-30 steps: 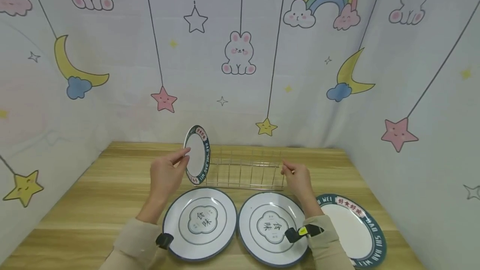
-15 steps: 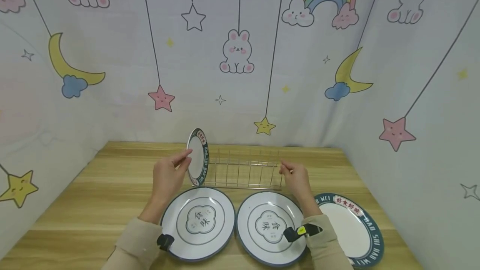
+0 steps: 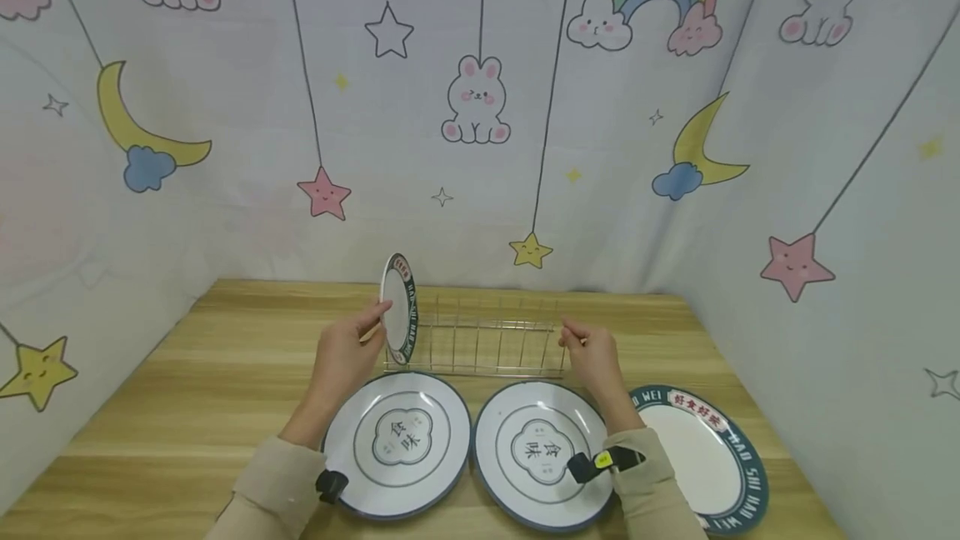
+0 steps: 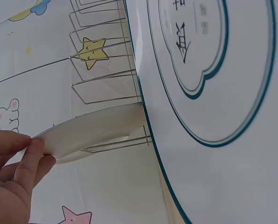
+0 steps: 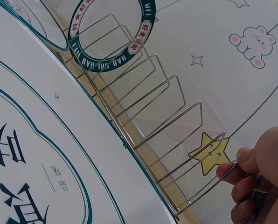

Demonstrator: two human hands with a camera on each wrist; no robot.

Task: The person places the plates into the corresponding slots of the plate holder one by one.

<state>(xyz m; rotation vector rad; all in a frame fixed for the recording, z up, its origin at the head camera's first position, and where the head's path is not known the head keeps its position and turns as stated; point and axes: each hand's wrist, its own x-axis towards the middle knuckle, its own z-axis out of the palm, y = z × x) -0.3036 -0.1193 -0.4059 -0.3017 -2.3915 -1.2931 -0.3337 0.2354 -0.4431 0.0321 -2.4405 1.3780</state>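
Observation:
My left hand [image 3: 343,361] pinches the left edge of a small white plate [image 3: 396,313] with a teal lettered rim. The plate stands on edge at the left end of a wire dish rack [image 3: 480,375]. In the left wrist view, the plate's pale back [image 4: 92,130] reaches in beside the rack's wires. The right wrist view shows its teal rim [image 5: 118,60] behind the far wire loops. At the rack's other end, my right hand [image 3: 597,361] holds the end wire between thumb and curled fingers, as seen close up in the right wrist view [image 5: 265,172].
Two white plates with a flower-shaped centre, a left one [image 3: 438,473] and a right one [image 3: 502,482], lie before the rack. A larger teal-rimmed plate [image 3: 701,457] lies at the right, partly under my right forearm. A patterned cloth [image 3: 480,215] hangs behind the wooden table [image 3: 187,382].
My left hand has brought the small plate slightly to the right, and it has turned more edge-on to the head view. My right hand stays at the rack's end.

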